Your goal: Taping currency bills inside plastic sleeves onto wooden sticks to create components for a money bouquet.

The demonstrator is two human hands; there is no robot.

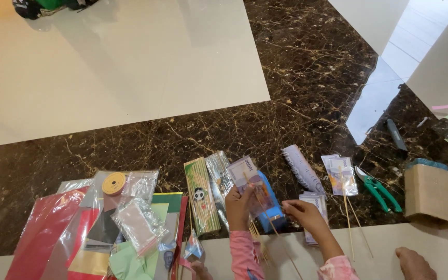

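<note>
The left hand (238, 206) is closed around a purple banknote (245, 171), holding it upright above the dark marble floor (296, 103). The right hand (303, 213) pinches a thin bamboo stick (271, 224) beside it.

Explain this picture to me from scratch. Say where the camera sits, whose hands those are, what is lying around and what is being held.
There is no machine here. One camera sits on a person's head and looks down at their own two hands, in pink sleeves, over a dark marble floor with pale tiles beside it.

The left hand holds a banknote-like paper upright. The right hand pinches a thin wooden skewer that runs up against that paper. A blue box lies just behind the hands.

Spread around: sheets of coloured paper in clear wrap at left, a spool of ribbon, a pack of skewers, more notes on sticks, green-handled cutters and a brown paper-wrapped block. A bare foot shows at the lower right; I cannot tell whose it is.
</note>
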